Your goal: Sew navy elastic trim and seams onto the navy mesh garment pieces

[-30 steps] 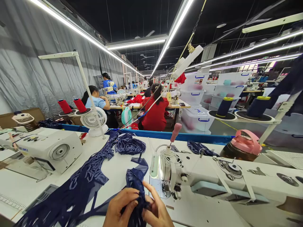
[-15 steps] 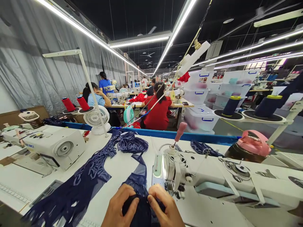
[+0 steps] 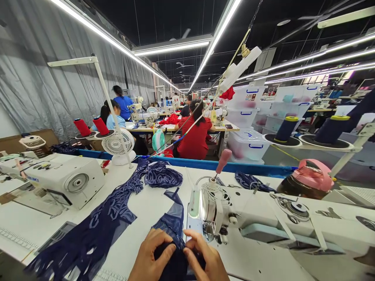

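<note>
While a second ago the right hand (image 3: 205, 259) was spread, both hands now pinch the navy fabric (image 3: 172, 234) at the counter's (image 3: 140, 218) near edge, left hand (image 3: 150, 257) thumb on top. Probably lining up a seam beside the sewing machine (image 3: 263, 218); the fold is hidden.

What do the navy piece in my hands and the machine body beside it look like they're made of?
Navy fabric: likely sheer mesh with lace patterning; the table shows through it. Sewing machine: seemingly painted metal or hard plastic, smooth and glossy off-white. Left hand and right hand pinch the fabric.
</note>
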`<state>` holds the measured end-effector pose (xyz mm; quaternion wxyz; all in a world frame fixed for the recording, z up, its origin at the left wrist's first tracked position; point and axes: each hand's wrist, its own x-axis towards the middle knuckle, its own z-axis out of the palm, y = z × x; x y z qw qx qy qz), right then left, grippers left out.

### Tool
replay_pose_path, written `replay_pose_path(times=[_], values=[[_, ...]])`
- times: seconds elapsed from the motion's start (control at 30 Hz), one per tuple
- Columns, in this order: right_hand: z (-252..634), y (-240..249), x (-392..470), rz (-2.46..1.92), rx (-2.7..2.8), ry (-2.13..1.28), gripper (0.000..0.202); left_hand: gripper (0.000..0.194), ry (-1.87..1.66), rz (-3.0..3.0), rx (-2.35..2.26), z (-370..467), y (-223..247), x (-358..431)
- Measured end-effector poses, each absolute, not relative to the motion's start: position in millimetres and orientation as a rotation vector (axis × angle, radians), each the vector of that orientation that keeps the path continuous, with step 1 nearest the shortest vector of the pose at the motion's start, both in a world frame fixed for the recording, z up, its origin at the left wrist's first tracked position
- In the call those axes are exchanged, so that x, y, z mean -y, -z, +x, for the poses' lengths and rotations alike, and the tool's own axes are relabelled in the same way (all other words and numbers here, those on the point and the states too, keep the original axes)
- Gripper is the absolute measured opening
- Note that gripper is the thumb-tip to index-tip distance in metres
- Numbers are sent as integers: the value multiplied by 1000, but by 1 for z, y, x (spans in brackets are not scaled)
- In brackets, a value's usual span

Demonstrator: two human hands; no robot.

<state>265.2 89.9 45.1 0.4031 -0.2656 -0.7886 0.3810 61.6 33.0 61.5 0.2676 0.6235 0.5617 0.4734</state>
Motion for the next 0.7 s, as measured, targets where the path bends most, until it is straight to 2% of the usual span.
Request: replay_pose_path(times=[0.13, 0.5, 0.7], values=[[265, -47, -91, -716, 1994, -1056, 22, 22, -1285, 1953, -1551, 56, -53, -36], [256, -49, -92, -671, 1790, -1305, 17, 29, -1091, 2016, -1535, 62, -51, -41], [260, -49, -92, -637, 1804, -1276, 17, 30, -1217, 1995, -1531, 64, -53, -41]])
